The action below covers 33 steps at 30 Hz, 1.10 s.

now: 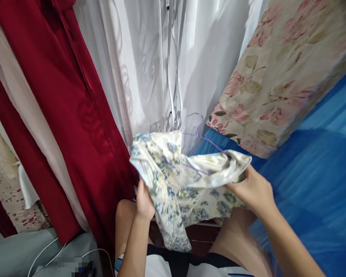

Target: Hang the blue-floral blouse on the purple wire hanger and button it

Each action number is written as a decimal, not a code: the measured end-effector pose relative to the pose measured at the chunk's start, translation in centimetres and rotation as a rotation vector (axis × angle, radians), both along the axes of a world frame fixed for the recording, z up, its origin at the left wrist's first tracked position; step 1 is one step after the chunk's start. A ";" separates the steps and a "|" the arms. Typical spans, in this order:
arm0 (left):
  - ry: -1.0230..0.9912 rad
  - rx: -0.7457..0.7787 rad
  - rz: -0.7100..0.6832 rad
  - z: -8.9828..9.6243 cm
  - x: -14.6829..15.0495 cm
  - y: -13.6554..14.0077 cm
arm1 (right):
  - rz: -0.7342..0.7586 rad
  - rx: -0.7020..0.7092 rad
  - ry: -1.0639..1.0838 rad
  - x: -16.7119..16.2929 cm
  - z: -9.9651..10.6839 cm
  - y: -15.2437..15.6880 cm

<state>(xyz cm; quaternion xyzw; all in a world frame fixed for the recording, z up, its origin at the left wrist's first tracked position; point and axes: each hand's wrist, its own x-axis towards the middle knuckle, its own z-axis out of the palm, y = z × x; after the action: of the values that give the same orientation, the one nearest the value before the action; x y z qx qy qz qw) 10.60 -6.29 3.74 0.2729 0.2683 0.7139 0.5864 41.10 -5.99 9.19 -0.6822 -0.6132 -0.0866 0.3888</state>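
A white garment (pixel 164 161) with a blue and green floral print hangs between my two hands, above my lap. My left hand (pixel 145 200) grips its left side from beneath, with the fingertips hidden behind the cloth. On the right, my right hand (pixel 252 188) pinches the edge of the garment's opening, its fingers partly covered by fabric. A thin purple wire hanger (pixel 198 131) sits partly inside the garment; its hook and one sloping arm show above the cloth, and the lower bar crosses the opening.
Dark red dresses (pixel 83 100) hang on the left, and white sheer drapery (pixel 144 69) straight ahead. A pink floral fabric (pixel 265 84) and blue fabric (pixel 320 173) hang on the right. White cables (pixel 47 246) lie over a grey surface (pixel 11 254) at lower left.
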 end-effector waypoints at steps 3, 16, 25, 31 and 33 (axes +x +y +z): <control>-0.018 0.053 -0.049 -0.5 0.0 -0.5 | 0.033 0.091 -0.083 -0.5 3.9 2.3; 0.188 -0.241 0.210 -7.3 2.0 -2.4 | 0.343 0.466 -0.021 0.1 1.0 1.5; 0.142 -0.386 0.221 -6.5 3.2 -3.6 | 0.691 -0.171 0.870 -11.7 -11.6 -3.9; 0.194 -0.342 0.151 -6.9 2.9 -4.2 | 0.779 -0.255 0.978 -13.5 -10.2 -3.1; 0.278 -0.264 0.185 -7.2 2.2 -4.1 | 0.755 -0.264 1.043 -13.1 -9.8 -3.5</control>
<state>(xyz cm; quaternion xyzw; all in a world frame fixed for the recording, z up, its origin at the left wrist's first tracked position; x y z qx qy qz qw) 12.85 -10.34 -3.42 0.2635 0.4618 0.6788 0.5065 28.04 -9.50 -0.62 -0.4148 -0.5471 0.4737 0.5516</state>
